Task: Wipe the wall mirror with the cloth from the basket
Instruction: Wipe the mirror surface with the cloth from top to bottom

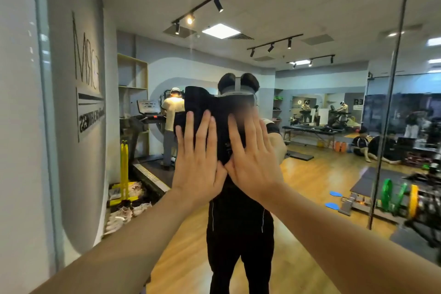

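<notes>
Against the mirror, dark cloth apparently under left hand and right hand, fingers flat.

A dark, nearly black soft cloth lies bunched flat against the large frameless glass wall mirror, at head height in its reflection, its upper edge crumpled above the fingertips pressing it.

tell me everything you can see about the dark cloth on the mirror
The dark, near-black soft fabric cloth is bunched and folded, not spread flat, and lies against the glass of the large wall mirror at about head height. The left hand and the right hand press it there side by side with straight, spread fingers over its lower part. Its upper edge sticks out above them.
</notes>
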The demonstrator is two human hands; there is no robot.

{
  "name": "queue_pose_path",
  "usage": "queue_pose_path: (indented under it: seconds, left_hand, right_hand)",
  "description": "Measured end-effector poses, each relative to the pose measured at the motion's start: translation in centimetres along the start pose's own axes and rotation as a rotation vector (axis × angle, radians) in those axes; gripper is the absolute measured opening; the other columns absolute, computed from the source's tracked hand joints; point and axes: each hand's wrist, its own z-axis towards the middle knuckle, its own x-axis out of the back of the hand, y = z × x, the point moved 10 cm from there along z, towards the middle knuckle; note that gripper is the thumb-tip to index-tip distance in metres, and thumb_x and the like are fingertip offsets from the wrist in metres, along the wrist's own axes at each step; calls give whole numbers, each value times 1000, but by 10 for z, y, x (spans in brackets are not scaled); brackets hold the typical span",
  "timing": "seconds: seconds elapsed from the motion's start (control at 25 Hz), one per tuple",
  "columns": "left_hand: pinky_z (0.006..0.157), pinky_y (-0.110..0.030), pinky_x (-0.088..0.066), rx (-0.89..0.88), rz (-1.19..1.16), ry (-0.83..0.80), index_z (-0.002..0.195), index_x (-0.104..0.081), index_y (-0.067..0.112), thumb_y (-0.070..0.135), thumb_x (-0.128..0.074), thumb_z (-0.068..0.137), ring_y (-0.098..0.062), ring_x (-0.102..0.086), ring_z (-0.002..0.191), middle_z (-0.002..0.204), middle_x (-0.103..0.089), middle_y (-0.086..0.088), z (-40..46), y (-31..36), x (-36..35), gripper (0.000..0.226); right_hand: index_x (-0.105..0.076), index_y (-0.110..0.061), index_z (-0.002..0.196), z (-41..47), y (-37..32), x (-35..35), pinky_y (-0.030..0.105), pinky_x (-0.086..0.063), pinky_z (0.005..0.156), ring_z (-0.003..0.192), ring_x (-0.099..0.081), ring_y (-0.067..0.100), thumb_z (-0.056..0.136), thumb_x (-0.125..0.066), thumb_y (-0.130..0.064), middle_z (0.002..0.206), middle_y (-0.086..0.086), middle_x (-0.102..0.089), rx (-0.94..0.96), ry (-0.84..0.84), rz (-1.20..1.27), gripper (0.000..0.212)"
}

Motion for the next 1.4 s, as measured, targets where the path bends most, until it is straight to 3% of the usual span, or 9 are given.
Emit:
queue_pose_path:
  seconds: [0.12, 0.24, 0.36, 0.44, 0.56, 0.72, 0.96, 1.24, 1.4]
  left_hand:
    - [127, -62, -5, -9, -29, 35, 163, -1, 3, 35, -31, 90, -38, 9, 158, 172, 2, -16, 53, 39, 11, 85]
    - [128, -58, -3, 31, -46, 64, 163, 1, 6, 35, -23, 95, -35, 7, 159, 172, 0, -15, 95, 28, 28, 78]
    - [129, -55, -2, 26, -58, 73, 163, 0, 5, 34, -19, 95, -34, 5, 159, 172, -1, -15, 117, -9, 49, 76]
    - [129, -55, -5, 15, -41, 90, 163, -3, 5, 32, -20, 96, -34, 3, 159, 172, -4, -15, 115, -38, 59, 74]
    - [129, -56, -9, 73, -48, 94, 163, -7, 6, 30, -24, 98, -31, 1, 159, 171, -8, -14, 83, -89, 61, 72]
    - [124, -63, -18, 128, 13, 115, 161, -14, 0, 30, -33, 98, -36, -3, 159, 169, -13, -20, 20, -108, 43, 72]
    - [123, -67, -15, 228, 7, 160, 158, -20, -6, 37, -35, 98, -42, -8, 157, 167, -18, -24, -19, -40, 5, 75]
    - [120, -71, -15, 124, -16, 91, 157, -20, -9, 40, -35, 97, -46, -9, 156, 166, -18, -27, 11, 106, -24, 80]
    - [121, -71, -12, 77, -19, 82, 160, -15, -4, 42, -36, 98, -44, -6, 157, 169, -13, -24, 50, 194, -32, 80]
  right_hand:
    - [-3, -4, 164, 19, 56, 21, 57, -10, 129, 157, 8, 43, 107, -30, -46, 168, 29, 7, -45, -40, -38, 76]
    - [1, -2, 163, 62, 64, 36, 58, -6, 128, 156, 13, 44, 107, -36, -36, 168, 28, 11, -62, -19, 10, 75]
    - [-2, 1, 162, 102, 41, 39, 53, 4, 128, 155, 12, 46, 108, -39, -33, 167, 31, 8, -109, 44, 36, 74]
    - [-6, 2, 161, 118, 16, 34, 55, 2, 128, 156, 8, 47, 107, -42, -33, 167, 32, 3, -129, 84, 57, 74]
    - [-6, 0, 162, 124, -37, 16, 58, -5, 128, 156, 10, 46, 106, -42, -33, 168, 31, 5, -87, 81, 115, 74]
    - [-10, -2, 163, 84, -81, -10, 55, -2, 129, 157, 10, 45, 107, -42, -28, 168, 29, 4, 5, 61, 173, 69]
    - [-23, 1, 160, 18, -45, -10, 57, -15, 127, 157, -2, 47, 110, -40, -22, 166, 32, -9, 151, 65, 165, 58]
    - [-25, 3, 159, -51, 79, 25, 57, -18, 127, 156, -5, 48, 110, -45, -18, 165, 33, -12, 106, 56, 60, 57]
    - [-26, 5, 158, -73, 165, 58, 58, -24, 125, 156, -9, 48, 112, -37, -18, 164, 35, -15, 48, 36, -60, 53]
